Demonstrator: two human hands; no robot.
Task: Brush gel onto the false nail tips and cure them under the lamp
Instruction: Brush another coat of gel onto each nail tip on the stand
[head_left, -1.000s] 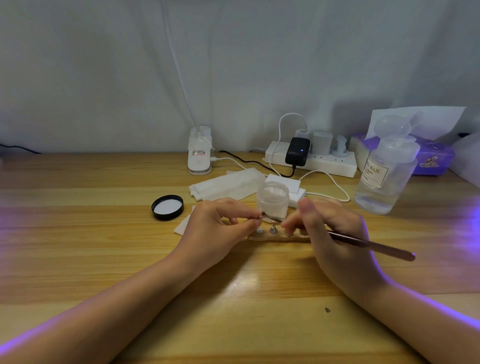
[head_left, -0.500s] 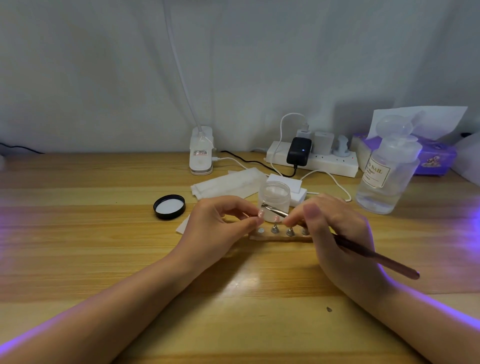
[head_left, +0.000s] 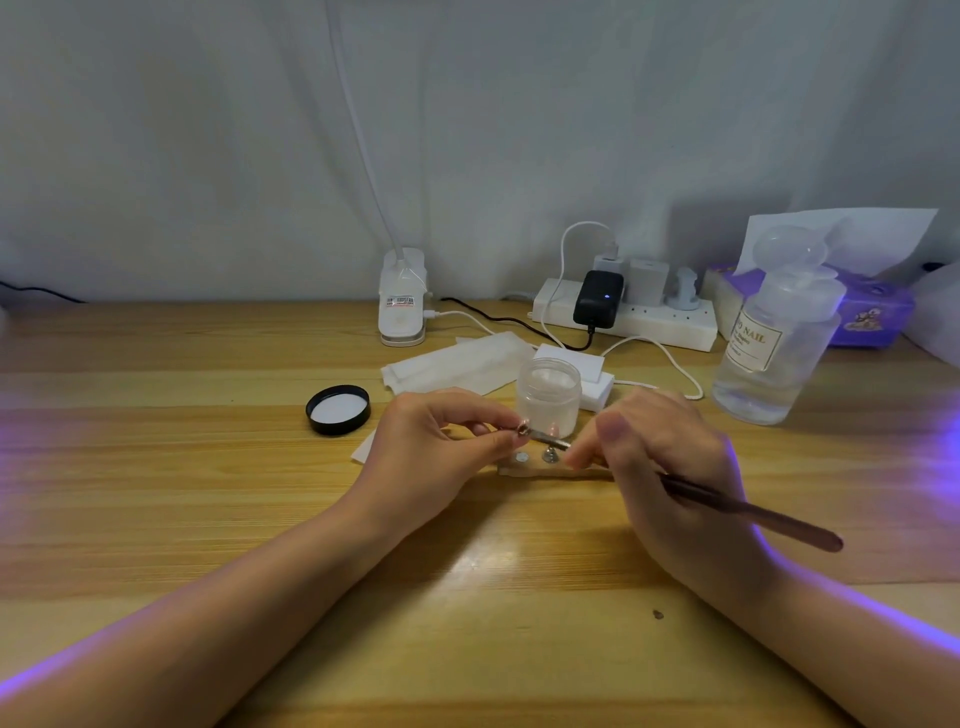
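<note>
My left hand (head_left: 436, 447) pinches a small nail tip on its stand (head_left: 522, 429) between thumb and forefinger, just above a wooden holder strip (head_left: 524, 470) with metal pegs. My right hand (head_left: 660, 457) grips a dark brush (head_left: 748, 512) like a pen; its metal ferrule and tip touch the held nail tip. An open frosted gel jar (head_left: 548, 395) stands right behind the hands. Its black lid (head_left: 338, 409) lies upside down to the left. Purple light falls in from the right edge; the lamp itself is out of view.
A clear "NAIL" liquid bottle (head_left: 774, 348) stands at the right, a purple tissue box (head_left: 872, 312) behind it. A white power strip (head_left: 628, 314) with plugs and cables lies at the back, beside a white clip lamp base (head_left: 402, 306). White wipes (head_left: 452, 366) lie behind the jar.
My right hand has drawn slightly right, uncovering then covering pegs on the holder. The brush tip stays against the nail tip that my left hand holds.
</note>
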